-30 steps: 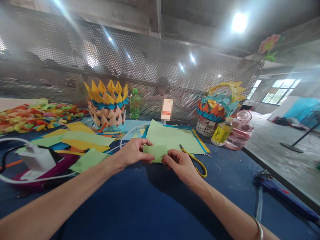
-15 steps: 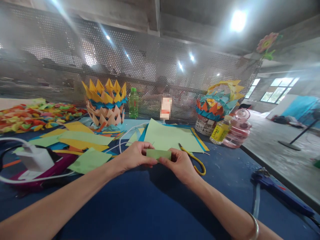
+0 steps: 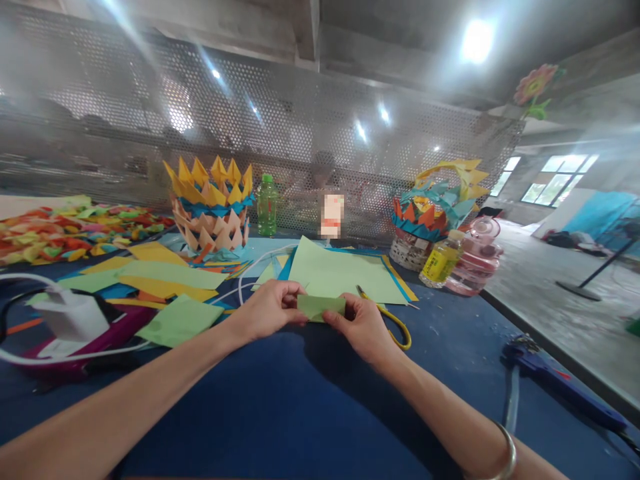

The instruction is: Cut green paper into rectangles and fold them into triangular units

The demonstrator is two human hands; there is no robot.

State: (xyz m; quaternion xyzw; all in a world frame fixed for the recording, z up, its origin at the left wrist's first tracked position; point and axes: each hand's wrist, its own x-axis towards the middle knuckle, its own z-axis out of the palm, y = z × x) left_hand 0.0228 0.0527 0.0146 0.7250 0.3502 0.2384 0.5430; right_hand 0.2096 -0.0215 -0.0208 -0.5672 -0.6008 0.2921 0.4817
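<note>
Green paper piece [image 3: 318, 307] held over blue tabletop [image 3: 240, 413]
Left hand [image 3: 267, 310] and right hand [image 3: 369, 330] each pinch one end, fingers nearly closed; level edges and even pressure should avoid skewed creases.

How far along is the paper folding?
Looks done: the spiky paper vessel and handled paper basket stand assembled. In hand: a folded-looking green paper piece, held between left hand and right hand. Apparently left: the loose green piece and large green sheet lie flat. Total needed: cannot tell.
</note>
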